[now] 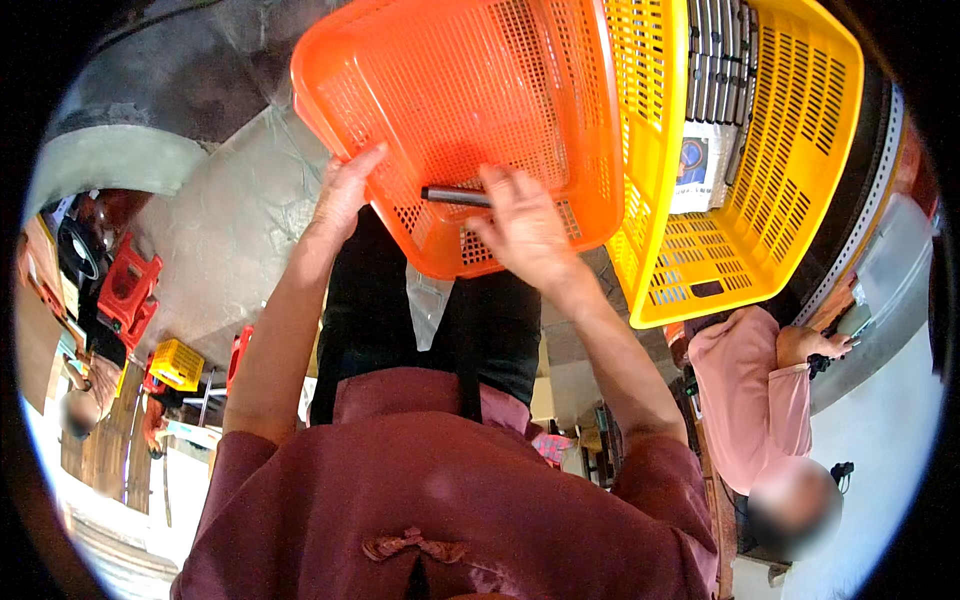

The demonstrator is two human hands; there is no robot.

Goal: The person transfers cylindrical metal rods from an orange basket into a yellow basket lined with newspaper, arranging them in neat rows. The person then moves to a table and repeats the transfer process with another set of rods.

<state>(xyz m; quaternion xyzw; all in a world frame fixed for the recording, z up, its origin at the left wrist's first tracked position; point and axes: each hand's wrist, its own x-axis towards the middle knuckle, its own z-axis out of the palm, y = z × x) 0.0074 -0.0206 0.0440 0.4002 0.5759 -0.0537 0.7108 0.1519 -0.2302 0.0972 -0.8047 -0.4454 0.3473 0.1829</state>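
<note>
An orange mesh plastic basket (440, 110) is tipped toward me in front of my body. My left hand (345, 190) is closed on its near left rim, the thumb lying over the inside edge. Over the near part of the basket is my right hand (520, 220), slightly smeared by motion. A short dark tube (450, 195) with a black end sticks out to the left from between its thumb and fingers. The tube's other end is hidden by the hand. No other item shows inside the basket.
A yellow slotted crate (690, 262) stands right beside the basket, with dark and silver strips (716, 70) and a white printed packet (700, 165) in it. At the right is a person in pink (745, 390). Red stools (130, 290) and a small yellow crate (177, 365) are at the left.
</note>
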